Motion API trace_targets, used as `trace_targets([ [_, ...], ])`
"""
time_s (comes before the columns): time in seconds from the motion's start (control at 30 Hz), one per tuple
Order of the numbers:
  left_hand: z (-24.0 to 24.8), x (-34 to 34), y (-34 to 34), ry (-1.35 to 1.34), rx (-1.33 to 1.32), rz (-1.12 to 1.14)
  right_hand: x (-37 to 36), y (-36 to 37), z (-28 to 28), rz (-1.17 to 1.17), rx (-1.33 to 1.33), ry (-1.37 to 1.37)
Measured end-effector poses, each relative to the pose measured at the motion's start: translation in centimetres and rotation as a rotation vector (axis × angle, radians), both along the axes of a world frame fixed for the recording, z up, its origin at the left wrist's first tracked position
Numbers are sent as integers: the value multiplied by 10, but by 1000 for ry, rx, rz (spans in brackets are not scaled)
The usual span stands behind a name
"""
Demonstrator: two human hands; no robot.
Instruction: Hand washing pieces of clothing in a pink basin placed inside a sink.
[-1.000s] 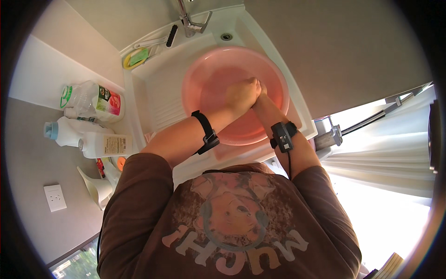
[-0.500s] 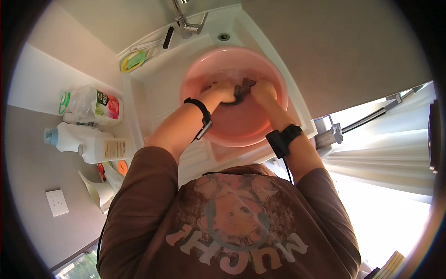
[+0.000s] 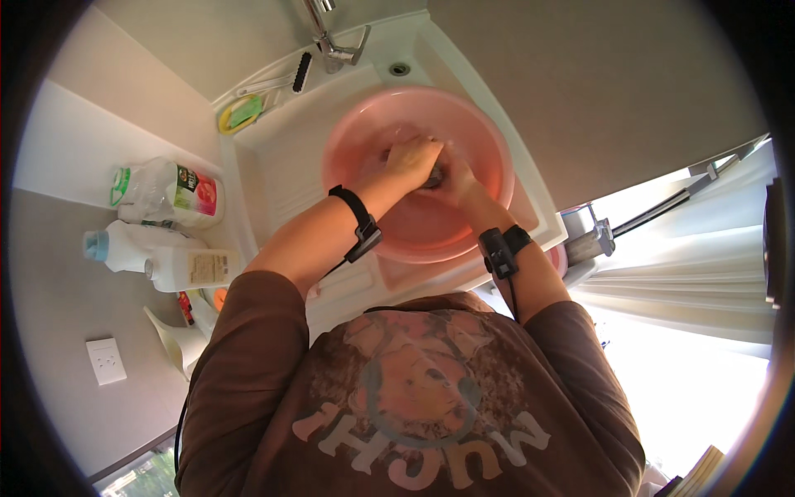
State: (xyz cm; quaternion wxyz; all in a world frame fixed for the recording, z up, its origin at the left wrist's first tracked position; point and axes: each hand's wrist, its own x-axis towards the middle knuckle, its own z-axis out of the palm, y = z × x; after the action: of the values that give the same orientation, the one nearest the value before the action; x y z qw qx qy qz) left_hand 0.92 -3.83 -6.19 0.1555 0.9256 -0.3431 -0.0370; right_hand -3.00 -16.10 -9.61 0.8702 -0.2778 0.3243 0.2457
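Observation:
A pink basin (image 3: 497, 132) with water in it stands in the white sink (image 3: 286, 157). Both hands meet inside it, over a small dark wet cloth (image 3: 434, 177). My left hand (image 3: 414, 160) is closed on the cloth, its knuckles uppermost and its fingertips hidden. Close beside it on the right, my right hand (image 3: 458, 179) is low in the basin and also appears closed on the cloth. Most of the cloth is covered by the hands, so its kind cannot be made out.
A chrome tap (image 3: 335, 54) rises behind the basin, near a drain hole (image 3: 399, 69). A black-bristled brush (image 3: 302, 73) and a yellow soap dish (image 3: 238, 114) with green soap lie along the sink's back left ledge. Several bottles, including a white one (image 3: 195, 267), stand left of the sink.
My hands have come together in the basin. The left rose and shifted right, the right moved left and nearer, and the dark cloth stretched between them is now bunched and mostly covered.

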Motion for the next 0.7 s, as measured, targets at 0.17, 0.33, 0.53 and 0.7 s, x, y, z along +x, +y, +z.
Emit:
trace_targets([
  [0.17,7,-29,-9,47,-495,13,34,-30,-68,8,377,-480],
  [0.33,8,-31,2,951,-1078,623,31,-13,-34,-426,194,-230],
  [0.53,-5,-21,33,1496,-1185,674,2,6,45,-291,-8,-183],
  [0.7,12,-36,19,774,-892,354,19,-7,-8,-395,-95,-116],
])
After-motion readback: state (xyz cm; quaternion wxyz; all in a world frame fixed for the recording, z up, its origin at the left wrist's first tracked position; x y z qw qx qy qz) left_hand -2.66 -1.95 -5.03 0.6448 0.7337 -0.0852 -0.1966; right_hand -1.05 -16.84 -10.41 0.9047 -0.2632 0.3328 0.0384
